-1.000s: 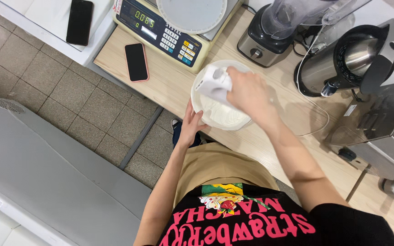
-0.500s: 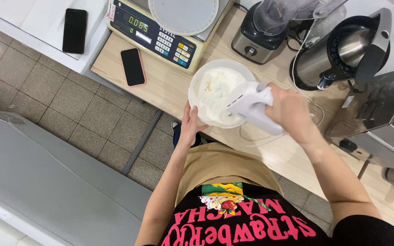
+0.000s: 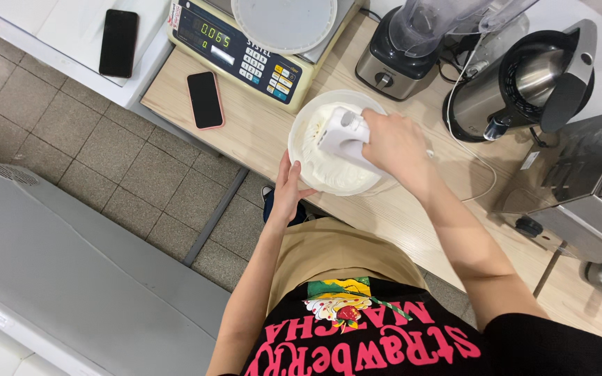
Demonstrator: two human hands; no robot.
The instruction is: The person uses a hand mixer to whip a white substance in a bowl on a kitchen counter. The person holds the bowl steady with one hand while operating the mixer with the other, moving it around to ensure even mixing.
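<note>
The right hand (image 3: 395, 143) is clamped round a white hand mixer (image 3: 343, 134) held over a white bowl of whipped cream (image 3: 336, 174) at the counter's (image 3: 259, 132) near edge; the left hand (image 3: 288, 191) presses flat, fingers apart, against the bowl's near wall. Behind stand a weighing scale (image 3: 245, 42), a blender (image 3: 412, 42) and a steel juicer (image 3: 524, 83); a pink-cased phone (image 3: 205, 99) lies near the counter's left edge.

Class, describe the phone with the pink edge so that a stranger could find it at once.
Start at the wooden counter, left of the white bowl. In front of the scale lies the phone, face up and dark. Its pink edge and its place on the wood set it apart from the black phone on the white surface.
</note>
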